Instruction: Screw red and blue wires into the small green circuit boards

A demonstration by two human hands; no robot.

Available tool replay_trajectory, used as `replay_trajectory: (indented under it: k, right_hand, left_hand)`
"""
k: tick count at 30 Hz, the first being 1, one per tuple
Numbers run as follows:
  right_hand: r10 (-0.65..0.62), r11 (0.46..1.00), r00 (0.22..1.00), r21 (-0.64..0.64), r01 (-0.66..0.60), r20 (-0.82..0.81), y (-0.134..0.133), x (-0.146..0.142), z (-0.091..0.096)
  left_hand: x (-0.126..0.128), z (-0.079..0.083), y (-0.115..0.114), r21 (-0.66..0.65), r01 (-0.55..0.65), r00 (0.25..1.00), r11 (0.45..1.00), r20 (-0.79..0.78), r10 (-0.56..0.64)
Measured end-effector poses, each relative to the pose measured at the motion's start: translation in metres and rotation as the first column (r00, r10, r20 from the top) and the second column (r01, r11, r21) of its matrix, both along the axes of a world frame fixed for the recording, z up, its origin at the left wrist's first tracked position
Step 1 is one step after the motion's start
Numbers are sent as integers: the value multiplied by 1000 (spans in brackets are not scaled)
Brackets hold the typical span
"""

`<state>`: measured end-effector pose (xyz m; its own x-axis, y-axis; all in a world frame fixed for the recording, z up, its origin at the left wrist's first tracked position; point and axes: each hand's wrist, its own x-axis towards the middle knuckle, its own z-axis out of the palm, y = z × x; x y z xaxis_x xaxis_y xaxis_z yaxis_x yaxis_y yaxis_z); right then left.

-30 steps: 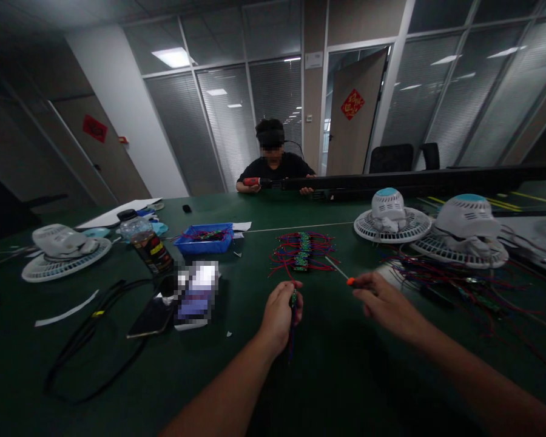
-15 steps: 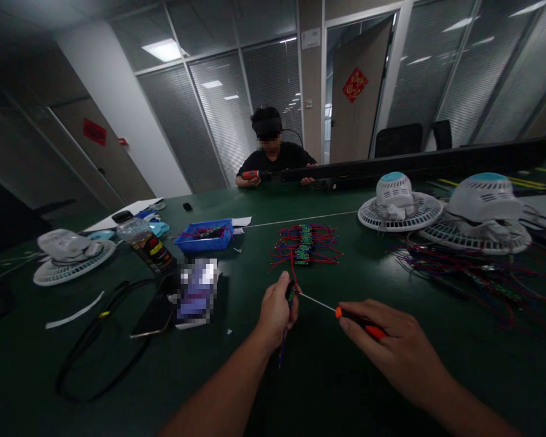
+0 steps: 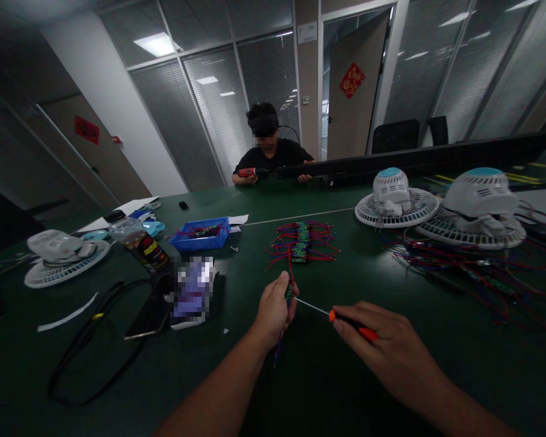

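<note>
My left hand (image 3: 273,311) is closed on a small green circuit board (image 3: 290,294) with red and blue wires hanging below it. My right hand (image 3: 382,352) grips an orange-handled screwdriver (image 3: 351,324), and its thin metal shaft points left so that the tip meets the board. Just beyond my hands a pile of similar green boards with red and blue wires (image 3: 301,241) lies on the dark green table (image 3: 337,388).
Across the table a person (image 3: 269,152) holds a red tool against a long black bar (image 3: 418,159). White fan parts (image 3: 395,199) and tangled wires (image 3: 473,270) lie right. At left lie a blue tray (image 3: 201,235), a bottle (image 3: 140,243), a phone (image 3: 149,315), a black cable (image 3: 86,346) and another fan part (image 3: 59,255).
My right hand drew back toward me and swung the screwdriver round so its tip now rests on the board in my left hand. The view shifted slightly.
</note>
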<state>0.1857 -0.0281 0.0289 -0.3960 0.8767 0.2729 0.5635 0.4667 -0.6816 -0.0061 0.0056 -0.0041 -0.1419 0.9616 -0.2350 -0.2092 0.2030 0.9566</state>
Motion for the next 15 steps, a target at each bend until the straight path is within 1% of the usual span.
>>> replay_trajectory:
  k: [2, 4, 6, 7, 8, 9, 11, 12, 13, 14, 15]
  right_hand:
    - [-7, 998, 1000, -54, 7, 1, 0, 0, 3]
    - [-12, 990, 1000, -142, 12, 2, 0, 1, 6]
    - [7, 959, 1000, -284, -6, 2, 2, 3, 9]
    - [24, 926, 1000, -376, -25, -8, 4, 4, 10]
    - [34, 877, 999, -478, -44, -30, 5, 5, 11]
    - [29, 809, 997, -585, -62, -65, 7, 6, 11]
    - [-47, 641, 986, -762, -92, -158, 10, 8, 12]
    - [-104, 561, 974, -820, -110, -201, 11, 8, 12]
    - [-153, 497, 960, -858, -131, -235, 12, 9, 12]
    - [-187, 450, 947, -879, -155, -263, 12, 9, 13]
    - [-202, 420, 936, -889, -183, -288, 13, 9, 13]
  left_hand:
    - [1, 0, 0, 5, 0, 1000, 1000, -3, 0]
    - [2, 0, -1, 5, -7, 1000, 1000, -7, 8]
    - [4, -1, -2, 24, -40, 999, 999, -16, 40]
    - [5, -1, -3, 45, -59, 998, 997, -21, 60]
    - [5, -1, -3, 70, -74, 997, 995, -24, 76]
    - [6, 0, -4, 95, -84, 996, 992, -26, 87]
    - [6, 2, -5, 123, -85, 996, 989, -24, 88]
    - [6, 4, -5, 124, -83, 996, 989, -21, 86]
    - [6, 6, -6, 120, -84, 996, 989, -15, 86]
    - [5, 7, -6, 107, -88, 996, 990, -7, 89]
    - [5, 8, -6, 92, -89, 996, 992, -2, 90]
